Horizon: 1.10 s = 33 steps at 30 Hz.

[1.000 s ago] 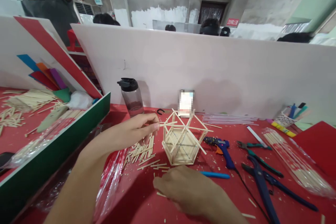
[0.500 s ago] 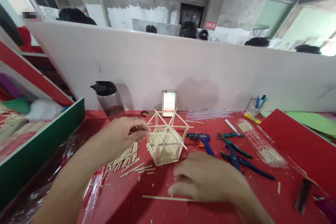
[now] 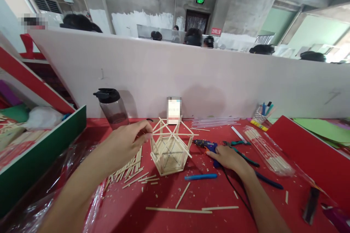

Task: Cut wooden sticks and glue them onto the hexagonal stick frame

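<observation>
A small open frame of thin wooden sticks (image 3: 171, 169), with a slatted many-sided base, upright posts and crossing sticks on top, stands on the red table. My left hand (image 3: 129, 138) pinches its upper left corner between thumb and fingertips. Right of the frame lies a blue hot glue gun (image 3: 210, 145) with an orange trigger, its nozzle pointing toward the frame. My right hand (image 3: 229, 157) is closed around its handle, which is partly hidden under the fingers. The cord runs toward the front edge.
Loose sticks (image 3: 131, 167) lie left of the frame, with longer sticks (image 3: 177, 210) and a blue pen (image 3: 201, 177) in front. Green-handled pliers (image 3: 240, 142) and bagged sticks (image 3: 269, 149) lie right. A bottle (image 3: 112, 107) and a bright phone (image 3: 174, 111) stand behind.
My right hand has moved from the front sticks up and right onto the glue gun, uncovering the blue pen and shorter sticks. My left hand stays at the frame's corner.
</observation>
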Motion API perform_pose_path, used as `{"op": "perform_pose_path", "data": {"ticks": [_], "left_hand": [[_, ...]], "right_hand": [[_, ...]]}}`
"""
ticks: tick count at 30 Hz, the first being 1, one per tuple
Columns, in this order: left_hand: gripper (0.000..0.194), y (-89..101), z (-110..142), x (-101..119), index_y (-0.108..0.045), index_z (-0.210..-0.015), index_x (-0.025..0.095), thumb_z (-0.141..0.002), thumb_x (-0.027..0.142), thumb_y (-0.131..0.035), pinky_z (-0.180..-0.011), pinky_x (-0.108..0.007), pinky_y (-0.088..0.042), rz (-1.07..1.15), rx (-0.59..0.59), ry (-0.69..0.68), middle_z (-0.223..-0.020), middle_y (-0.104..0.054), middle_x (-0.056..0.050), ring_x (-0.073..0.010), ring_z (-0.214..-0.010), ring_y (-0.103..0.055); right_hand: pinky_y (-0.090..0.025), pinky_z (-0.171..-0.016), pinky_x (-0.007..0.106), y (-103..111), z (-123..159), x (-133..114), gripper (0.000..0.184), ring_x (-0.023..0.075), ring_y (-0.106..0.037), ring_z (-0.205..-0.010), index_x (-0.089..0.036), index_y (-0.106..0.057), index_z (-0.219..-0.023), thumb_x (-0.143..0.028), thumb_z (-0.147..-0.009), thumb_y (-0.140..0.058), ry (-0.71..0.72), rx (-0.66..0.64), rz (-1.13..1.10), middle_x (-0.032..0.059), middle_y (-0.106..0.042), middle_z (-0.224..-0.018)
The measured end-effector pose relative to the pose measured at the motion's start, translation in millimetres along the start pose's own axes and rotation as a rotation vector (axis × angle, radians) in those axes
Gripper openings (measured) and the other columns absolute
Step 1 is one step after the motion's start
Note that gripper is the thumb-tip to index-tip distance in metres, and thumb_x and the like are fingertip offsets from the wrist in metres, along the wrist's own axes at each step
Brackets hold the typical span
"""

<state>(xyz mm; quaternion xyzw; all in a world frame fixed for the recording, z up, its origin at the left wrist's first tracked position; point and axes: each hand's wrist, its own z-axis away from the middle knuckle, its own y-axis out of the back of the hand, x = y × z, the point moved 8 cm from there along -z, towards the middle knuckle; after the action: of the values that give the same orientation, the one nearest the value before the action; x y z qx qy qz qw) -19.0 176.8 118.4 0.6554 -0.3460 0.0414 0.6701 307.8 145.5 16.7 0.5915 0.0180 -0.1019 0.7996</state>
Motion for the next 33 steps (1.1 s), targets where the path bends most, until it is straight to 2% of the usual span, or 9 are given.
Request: {"op": "perform_pose_path", "data": {"ticks": [3,7,11,14,16,19,24,29,33], "left_hand": [[0.025,1.3,-2.2,-1.2,-0.062,-0.104,0.023,-0.096,0.040,-0.045,-0.070,-0.030,-0.043,0.078,0.017,-0.005,-0.092,-0.070,-0.003,-0.0186,-0.079,-0.060],[0.028,4.2,-3.7,-1.6,-0.065,-0.108,0.024,-0.096,0.042,-0.047,-0.078,-0.033,-0.046,0.116,0.034,-0.004,-0.105,-0.072,-0.006,-0.0219,-0.091,-0.063],[0.029,12.7,-1.8,-4.6,-0.063,-0.100,0.021,-0.095,0.044,-0.046,-0.072,-0.032,-0.045,0.078,0.064,0.035,-0.094,-0.072,-0.005,-0.0209,-0.081,-0.063],[0.028,19.0,0.3,-9.5,-0.062,-0.099,0.020,-0.093,0.044,-0.047,-0.069,-0.032,-0.044,0.068,0.078,0.075,-0.092,-0.071,-0.006,-0.0211,-0.078,-0.062],[0.028,22.0,1.1,-12.6,-0.061,-0.097,0.020,-0.092,0.043,-0.046,-0.068,-0.032,-0.043,0.052,0.079,0.097,-0.089,-0.070,-0.006,-0.0209,-0.075,-0.061],[0.026,24.8,1.4,-13.9,-0.060,-0.098,0.020,-0.092,0.042,-0.045,-0.067,-0.032,-0.042,0.025,0.077,0.102,-0.088,-0.070,-0.005,-0.0204,-0.074,-0.061],[0.026,24.9,3.2,-7.7,-0.060,-0.101,0.021,-0.093,0.042,-0.046,-0.068,-0.031,-0.041,0.040,0.077,0.107,-0.092,-0.071,-0.004,-0.0200,-0.076,-0.062],[0.023,5.8,3.7,5.4,-0.058,-0.094,0.022,-0.094,0.041,-0.045,-0.064,-0.030,-0.037,0.018,-0.037,0.046,-0.086,-0.070,-0.003,-0.0185,-0.071,-0.060],[0.021,-10.5,2.0,8.5,-0.057,-0.088,0.022,-0.092,0.039,-0.046,-0.060,-0.030,-0.034,-0.008,-0.103,0.000,-0.081,-0.068,-0.003,-0.0177,-0.068,-0.057]], "right_hand": [[-0.048,-0.066,0.030,10.4,2.1,16.7,0.044,0.0238,-0.071,-0.078,-0.017,-0.061,-0.077,-0.052,-0.097,-0.044,0.034,0.008,-0.118,0.0120,-0.074,-0.085],[-0.047,-0.051,0.027,26.9,9.5,44.9,0.045,0.0170,-0.062,-0.052,-0.021,-0.051,-0.078,-0.065,-0.087,-0.054,-0.024,0.038,-0.692,0.0007,-0.065,-0.059],[-0.053,-0.065,0.030,48.1,20.9,42.4,0.046,0.0191,-0.068,-0.068,-0.018,-0.058,-0.086,-0.062,-0.077,-0.069,0.116,0.081,-1.052,0.0073,-0.073,-0.076],[-0.051,-0.064,0.028,60.3,27.8,39.7,0.042,0.0179,-0.066,-0.069,-0.018,-0.060,-0.084,-0.053,-0.071,-0.080,0.190,0.204,-1.157,0.0042,-0.069,-0.074],[-0.047,-0.057,0.026,62.7,30.8,34.0,0.041,0.0147,-0.058,-0.061,-0.019,-0.058,-0.077,-0.051,-0.069,-0.082,0.239,0.261,-1.161,-0.0001,-0.062,-0.066],[-0.043,-0.053,0.026,61.5,35.8,12.5,0.044,0.0134,-0.051,-0.057,-0.018,-0.059,-0.072,-0.060,-0.077,-0.072,0.349,0.244,-1.127,-0.0004,-0.057,-0.063],[-0.047,-0.054,0.027,62.7,52.2,-38.2,0.045,0.0156,-0.054,-0.058,-0.018,-0.065,-0.077,-0.063,-0.080,-0.066,0.430,0.243,-0.918,0.0017,-0.060,-0.063],[-0.054,-0.066,0.032,62.4,65.1,-83.7,0.033,0.0213,-0.064,-0.074,-0.019,-0.069,-0.087,-0.051,-0.084,-0.064,0.452,0.292,-0.716,0.0045,-0.071,-0.079],[-0.053,-0.067,0.032,58.5,67.3,-102.8,0.028,0.0212,-0.065,-0.074,-0.020,-0.069,-0.089,-0.047,-0.086,-0.063,0.492,0.316,-0.618,0.0039,-0.072,-0.080]]}}
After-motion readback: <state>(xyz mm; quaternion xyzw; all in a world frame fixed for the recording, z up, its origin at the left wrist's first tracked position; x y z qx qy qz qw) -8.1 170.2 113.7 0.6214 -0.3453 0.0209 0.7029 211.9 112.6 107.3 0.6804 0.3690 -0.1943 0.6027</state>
